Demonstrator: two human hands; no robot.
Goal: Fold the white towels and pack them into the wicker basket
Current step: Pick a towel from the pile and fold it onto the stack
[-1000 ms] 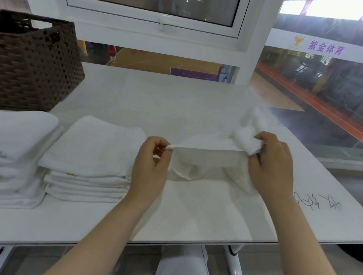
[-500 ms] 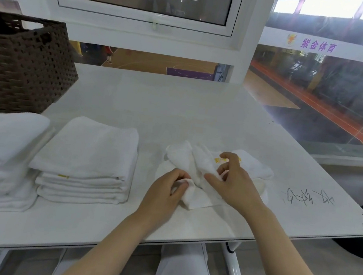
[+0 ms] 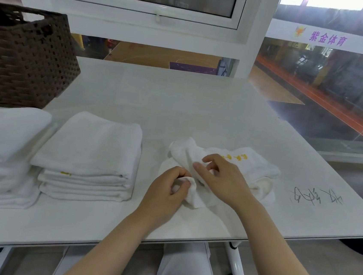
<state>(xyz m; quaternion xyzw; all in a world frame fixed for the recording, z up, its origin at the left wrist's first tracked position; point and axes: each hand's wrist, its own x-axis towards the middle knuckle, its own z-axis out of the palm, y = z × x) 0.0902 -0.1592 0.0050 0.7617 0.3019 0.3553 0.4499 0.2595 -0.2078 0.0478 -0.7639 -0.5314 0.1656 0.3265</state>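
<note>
Lying crumpled on the near right part of the white table [image 3: 179,105], a small white towel [image 3: 247,164] with yellow embroidery on its far side sits under both of the person's hands. The left hand [image 3: 168,187] has its fingers curled around a bunched near corner of this towel, pinching the cloth between thumb and fingertips. The right hand [image 3: 221,177] rests on the middle of the same towel with its fingers bent and gathering a fold of the fabric; the two hands are just beside each other, almost touching. To the left of the crumpled towel, apart from it, stands a neat stack of folded white towels [image 3: 91,150], one of which shows a yellow tag at its near edge. Further left, at the picture's edge, is a second stack of folded towels [image 3: 3,141], just beside the first. Behind that second stack, at the far left of the table, stands the dark brown wicker basket [image 3: 25,60], upright, with a handle opening in its side; what lies inside it cannot be seen. Black handwritten marks [image 3: 317,196] are scrawled on the tabletop to the right of the crumpled towel. Past the table's far edge is a white-framed window [image 3: 148,13].
</note>
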